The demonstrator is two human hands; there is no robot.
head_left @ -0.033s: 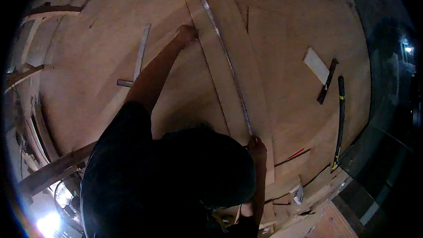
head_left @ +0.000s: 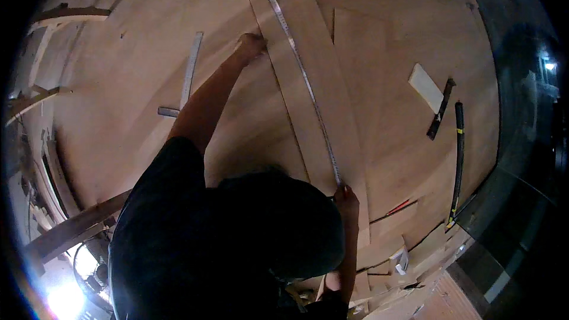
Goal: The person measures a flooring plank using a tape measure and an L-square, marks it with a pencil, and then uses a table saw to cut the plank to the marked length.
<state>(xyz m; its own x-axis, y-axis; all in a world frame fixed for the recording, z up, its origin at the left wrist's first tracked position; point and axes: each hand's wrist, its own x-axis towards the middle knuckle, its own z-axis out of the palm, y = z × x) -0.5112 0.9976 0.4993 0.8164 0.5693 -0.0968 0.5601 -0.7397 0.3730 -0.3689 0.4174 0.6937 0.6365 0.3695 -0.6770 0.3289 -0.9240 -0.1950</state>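
Note:
A long, pale tape measure [head_left: 306, 77] lies stretched lengthwise over a brown plywood strip [head_left: 332, 92], from its far end towards me. At the tape's near end, the fingers of my right hand [head_left: 347, 198] are closed round it; the case, if it is there, does not show. My left hand [head_left: 253, 46] rests at the strip's left edge, near the far end. Its fingers are curled, and anything inside them is hidden. Left of that forearm lies a try square [head_left: 191, 71] with a light blade, partly behind the arm.
The strip lies on a wide plywood surface [head_left: 130, 77]. To the right are a white block [head_left: 425, 88], a dark bar [head_left: 441, 109], a black rod with yellow bands [head_left: 459, 154] and a red pencil-like stick [head_left: 397, 208]. Wood offcuts [head_left: 427, 252] crowd the near right.

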